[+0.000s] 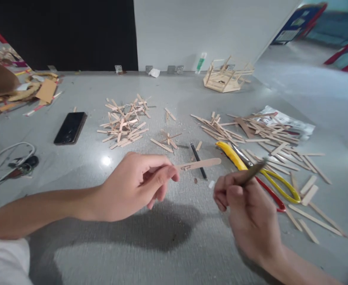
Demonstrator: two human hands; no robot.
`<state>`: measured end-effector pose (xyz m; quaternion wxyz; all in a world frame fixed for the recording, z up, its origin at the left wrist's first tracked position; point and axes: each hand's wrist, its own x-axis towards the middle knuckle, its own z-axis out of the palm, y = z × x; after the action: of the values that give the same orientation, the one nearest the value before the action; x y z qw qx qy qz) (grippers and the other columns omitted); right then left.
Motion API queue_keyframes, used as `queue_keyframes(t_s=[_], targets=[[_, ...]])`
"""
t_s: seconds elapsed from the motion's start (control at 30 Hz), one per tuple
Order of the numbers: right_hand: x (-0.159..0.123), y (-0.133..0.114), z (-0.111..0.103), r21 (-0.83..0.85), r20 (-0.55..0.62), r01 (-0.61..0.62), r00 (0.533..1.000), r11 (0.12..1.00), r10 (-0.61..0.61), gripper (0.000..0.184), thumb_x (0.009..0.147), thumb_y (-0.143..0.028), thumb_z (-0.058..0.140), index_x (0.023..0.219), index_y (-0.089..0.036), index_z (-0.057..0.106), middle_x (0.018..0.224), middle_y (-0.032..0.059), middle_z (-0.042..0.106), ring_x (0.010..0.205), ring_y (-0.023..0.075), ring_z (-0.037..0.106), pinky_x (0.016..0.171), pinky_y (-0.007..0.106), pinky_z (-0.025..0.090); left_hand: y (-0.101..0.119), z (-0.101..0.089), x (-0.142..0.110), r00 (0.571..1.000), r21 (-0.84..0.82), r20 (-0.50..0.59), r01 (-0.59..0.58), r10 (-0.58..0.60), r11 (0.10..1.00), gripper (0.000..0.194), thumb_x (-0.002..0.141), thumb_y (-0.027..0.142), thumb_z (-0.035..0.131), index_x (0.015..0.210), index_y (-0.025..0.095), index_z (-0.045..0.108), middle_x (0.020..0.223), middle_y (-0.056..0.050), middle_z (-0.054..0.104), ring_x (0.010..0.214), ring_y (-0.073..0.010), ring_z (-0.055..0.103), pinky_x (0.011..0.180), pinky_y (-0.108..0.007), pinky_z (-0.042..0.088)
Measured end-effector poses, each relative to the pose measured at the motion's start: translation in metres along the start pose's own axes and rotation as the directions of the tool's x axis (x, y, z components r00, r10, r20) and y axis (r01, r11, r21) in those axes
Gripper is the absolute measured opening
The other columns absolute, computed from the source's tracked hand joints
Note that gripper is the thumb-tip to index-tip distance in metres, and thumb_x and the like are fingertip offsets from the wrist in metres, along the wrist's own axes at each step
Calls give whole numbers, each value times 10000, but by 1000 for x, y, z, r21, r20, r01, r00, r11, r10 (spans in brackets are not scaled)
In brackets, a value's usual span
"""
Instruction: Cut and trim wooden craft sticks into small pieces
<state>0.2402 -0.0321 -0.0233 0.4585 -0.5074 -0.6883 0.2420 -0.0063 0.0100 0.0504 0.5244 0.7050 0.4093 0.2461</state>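
Note:
My left hand (pixel 132 186) pinches a craft stick (pixel 203 163) between thumb and fingers. The stick points right and bears dark drawn lines near my thumb. In my closed right hand (pixel 251 217) is a slim brown stick-like piece (pixel 252 173) with a dark greenish tip, slanting up to the right; its exact kind is unclear. Beyond the craft stick lies a black pen (pixel 198 160). Scissors with yellow and red handles (pixel 231 155) rest on the table, partly behind my right hand. The two hands are apart, above the grey table (pixel 108 253).
Loose craft sticks (pixel 123 124) form a pile ahead, and another pile (pixel 277 134) spreads right beside a plastic bag (pixel 303 126). A stick-built frame (pixel 224 81) and a glue stick (pixel 201 63) stand at the back. A phone (pixel 70 128) and white cable (pixel 28 148) lie left.

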Motion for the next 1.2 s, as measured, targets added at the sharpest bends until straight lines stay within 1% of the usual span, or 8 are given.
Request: queue_keyframes(t_s=[0.07,0.13,0.2,0.33,0.5,0.57,0.73,1.2], targets=[[5,3,-2,-198,44,96,995,975,-89,278,1069,-257,404,800,-233,466,684,-11,515,585,134,509,556,260,429,-9,-7,12,983,133,152,81,-101,988,294,1032,239,451,802,157,615,570,42,593,424,-57,542,452,-144,415],[10,8,-2,-365,187,232,967,901,-173,231,1070,-216,385,904,-211,546,722,10,590,615,142,550,598,264,433,-25,-13,27,928,247,317,118,-195,962,290,994,183,471,725,160,576,578,35,604,428,-65,563,457,-154,414],[13,12,3,-445,317,346,924,826,-216,233,1084,-212,369,958,-192,563,691,-1,609,542,127,525,540,246,389,-44,-17,40,881,309,411,109,-237,945,300,980,147,464,696,158,557,608,18,633,462,-73,597,500,-162,440],[12,20,16,-540,452,525,840,658,-299,333,1093,-212,385,799,-192,540,607,-18,555,497,129,503,503,270,326,-70,-16,54,809,297,526,115,-263,948,276,1013,161,419,782,157,570,609,9,648,436,-86,600,505,-179,454],[12,19,32,-590,525,616,784,522,-331,325,1010,15,357,914,-152,619,705,9,613,574,149,573,534,291,354,-73,-12,53,829,261,515,89,-217,961,294,1042,200,397,770,177,507,584,27,613,398,-84,568,480,-186,430],[11,19,36,-611,523,630,776,480,-353,305,998,21,392,914,-141,637,715,13,620,597,150,585,532,294,356,-73,-11,52,837,264,510,68,-199,962,333,1047,203,402,723,181,477,563,29,600,386,-80,558,473,-185,425],[9,23,39,-668,505,639,765,381,-399,261,1006,-21,460,1178,-51,653,691,-4,617,559,131,566,488,304,328,-74,-10,54,843,252,509,46,-173,967,355,1053,220,411,712,177,495,563,24,601,382,-79,554,471,-187,438],[10,25,37,-645,551,638,770,421,-322,293,962,0,474,1145,-98,681,706,3,646,576,137,594,485,309,333,-78,-12,57,842,212,514,63,-166,975,358,1034,215,452,680,179,489,516,39,567,354,-71,530,461,-179,433]])
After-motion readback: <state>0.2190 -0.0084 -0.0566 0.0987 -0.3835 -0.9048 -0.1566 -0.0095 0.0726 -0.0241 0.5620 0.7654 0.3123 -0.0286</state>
